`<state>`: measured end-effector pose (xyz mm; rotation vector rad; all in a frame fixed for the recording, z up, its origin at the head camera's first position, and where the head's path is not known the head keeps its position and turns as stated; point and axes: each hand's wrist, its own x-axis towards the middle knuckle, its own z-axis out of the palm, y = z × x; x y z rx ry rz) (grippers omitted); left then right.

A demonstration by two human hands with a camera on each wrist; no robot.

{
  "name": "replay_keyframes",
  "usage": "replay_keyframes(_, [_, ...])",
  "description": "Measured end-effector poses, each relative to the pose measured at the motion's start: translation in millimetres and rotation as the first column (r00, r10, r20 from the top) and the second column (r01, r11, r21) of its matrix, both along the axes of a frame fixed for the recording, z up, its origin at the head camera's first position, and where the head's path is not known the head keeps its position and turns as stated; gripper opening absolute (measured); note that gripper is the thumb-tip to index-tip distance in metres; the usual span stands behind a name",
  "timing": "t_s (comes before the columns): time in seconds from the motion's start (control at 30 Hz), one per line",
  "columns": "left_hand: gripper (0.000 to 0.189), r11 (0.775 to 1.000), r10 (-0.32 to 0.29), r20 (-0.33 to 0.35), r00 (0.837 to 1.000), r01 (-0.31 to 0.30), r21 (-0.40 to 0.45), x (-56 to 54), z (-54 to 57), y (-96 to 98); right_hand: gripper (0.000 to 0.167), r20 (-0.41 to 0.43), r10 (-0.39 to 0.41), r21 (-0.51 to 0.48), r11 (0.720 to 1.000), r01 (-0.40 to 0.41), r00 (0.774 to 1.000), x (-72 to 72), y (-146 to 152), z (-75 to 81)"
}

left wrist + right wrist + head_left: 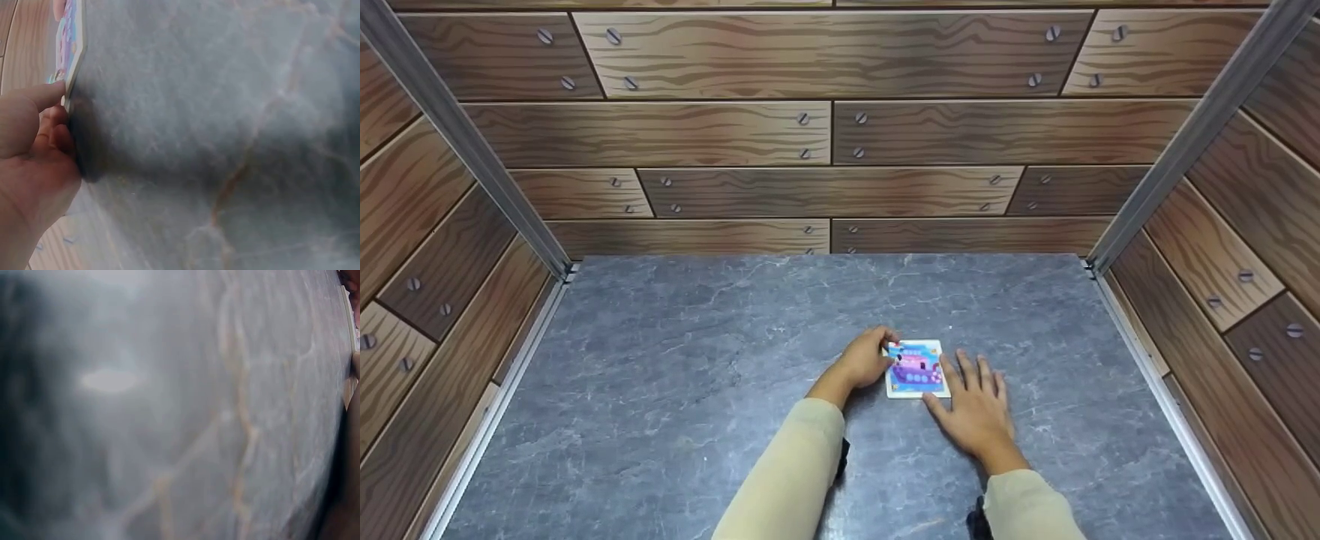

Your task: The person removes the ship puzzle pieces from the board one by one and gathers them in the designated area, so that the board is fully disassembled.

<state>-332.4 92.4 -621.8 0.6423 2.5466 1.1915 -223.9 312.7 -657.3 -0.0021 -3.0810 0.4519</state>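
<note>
A square picture board [915,386] with a white border lies on the grey tabletop, showing a pink and purple ship on blue. My left hand [866,358] pinches its left edge near the far corner, thumb toward the picture. In the left wrist view, the thumb of that left hand [34,152] meets the edge of the board [72,62], with the other fingers curled close beside it. My right hand [975,412] lies with straight, spread fingers along the board's right side, its thumb at the near right corner. In the right wrist view only a sliver of the board [349,318] shows.
The grey marbled tabletop [660,390] spreads around both hands. Wood-print panels [832,135] stand at the back and on both sides, with metal posts [1185,142] at the back corners and metal strips along the side edges.
</note>
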Motion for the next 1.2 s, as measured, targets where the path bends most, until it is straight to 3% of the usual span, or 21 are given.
replay_keyframes(0.33, [0.029, 0.997, 0.078, -0.029, 0.997, -0.078, 0.011, 2.4, -6.4, -9.2, 0.084, 0.0, 0.002, 0.004, 1.0, -0.002, 1.0, -0.6, -4.1, -1.4])
replay_keyframes(0.57, [0.029, 0.994, 0.106, 0.009, 0.994, -0.106, 0.04, 4.4, -4.3, -15.9, 0.085, 0.014, 0.008, 0.0, 1.0, -0.008, 1.0, -0.7, -4.5, 0.5])
replay_keyframes(0.77, [0.034, 0.979, 0.108, 0.09, 0.99, -0.122, 0.163, 6.1, -0.9, -25.7, 0.084, 0.015, 0.001, 0.002, 1.0, -0.001, 1.0, 0.3, 0.7, 2.2])
replay_keyframes(0.83, [0.035, 0.97, 0.111, 0.116, 0.987, -0.133, 0.202, 7.9, 0.9, -34.0, 0.085, 0.007, 0.002, -0.001, 1.0, -0.002, 1.0, 0.4, 1.3, 2.7])
replay_keyframes(0.97, [0.035, 0.958, 0.108, 0.104, 0.989, -0.131, 0.255, 11.3, 6.8, -57.7, 0.085, -0.01, 0.006, -0.009, 1.0, -0.006, 1.0, 0.7, 1.5, 3.2])
replay_keyframes(1.2, [0.032, 0.977, 0.093, 0.025, 0.995, -0.096, 0.192, 15.0, 10.2, -113.5, 0.085, -0.006, 0.015, -0.006, 1.0, -0.015, 1.0, 0.2, -0.2, 3.7])
